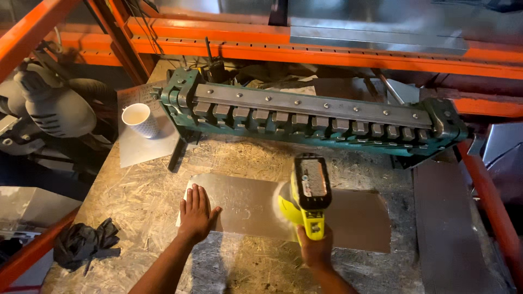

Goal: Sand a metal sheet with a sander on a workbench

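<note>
A flat sheet of bare metal [245,204] lies on the chipboard bench [136,196]. My left hand [196,212] rests flat on the sheet's left end, fingers spread and pressing down. My right hand [315,247] grips the handle of a yellow cordless polisher [308,193] with a dark battery pack on top. Its pale round pad sits on the middle of the sheet, blurred.
A green sheet-metal bending brake [305,117] spans the back of the bench. A white paper cup [139,120] stands on a smaller metal sheet at the left. Black gloves [84,242] lie at the front left. Orange rack beams [327,51] frame the bench.
</note>
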